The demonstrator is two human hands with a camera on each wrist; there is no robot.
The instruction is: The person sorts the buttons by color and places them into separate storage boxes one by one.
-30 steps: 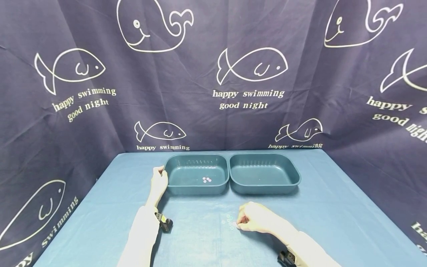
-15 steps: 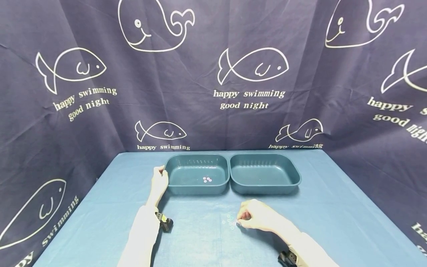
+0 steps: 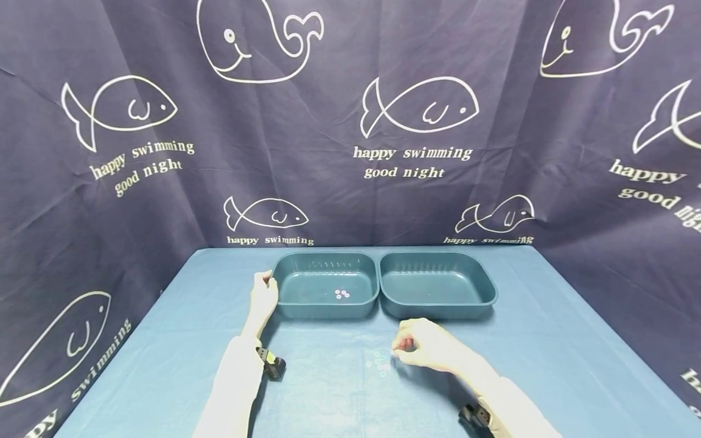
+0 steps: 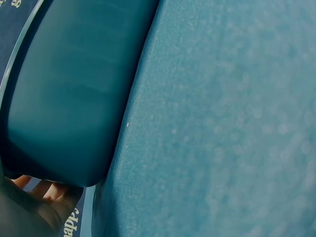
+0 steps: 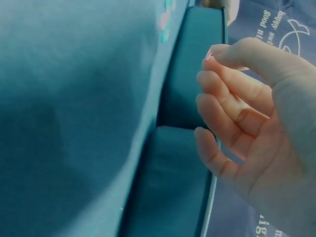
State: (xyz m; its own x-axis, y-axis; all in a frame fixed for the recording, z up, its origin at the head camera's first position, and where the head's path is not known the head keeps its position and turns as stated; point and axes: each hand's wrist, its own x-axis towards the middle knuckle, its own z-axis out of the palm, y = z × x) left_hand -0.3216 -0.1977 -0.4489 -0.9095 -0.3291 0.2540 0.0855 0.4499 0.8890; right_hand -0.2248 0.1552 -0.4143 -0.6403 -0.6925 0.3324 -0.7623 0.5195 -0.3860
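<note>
Between thumb and index fingertip, my right hand [image 3: 424, 344] pinches a small pink button-like disc [image 5: 208, 54], its other fingers loosely curled. That hand is over the cloth, just in front of the bins. To its left lie several small pale green and pink discs [image 3: 382, 373]. My left hand [image 3: 263, 296] holds the left end of the left teal bin [image 3: 323, 311] at its rim; in the left wrist view its fingers lie against the end wall. Several pink discs [image 3: 342, 294] sit together on that bin's floor.
A second teal bin [image 3: 438, 312] stands right beside the first, side by side at the back of the blue cloth-covered table [image 3: 317, 389]. Behind them hangs a dark curtain [image 3: 328, 176] with fish drawings. Each wrist wears a small black camera [image 3: 274, 367].
My right hand has lifted from the group of discs and moved slightly back towards the bins, with the pink disc in its pinch. The left hand stays at the left bin.
</note>
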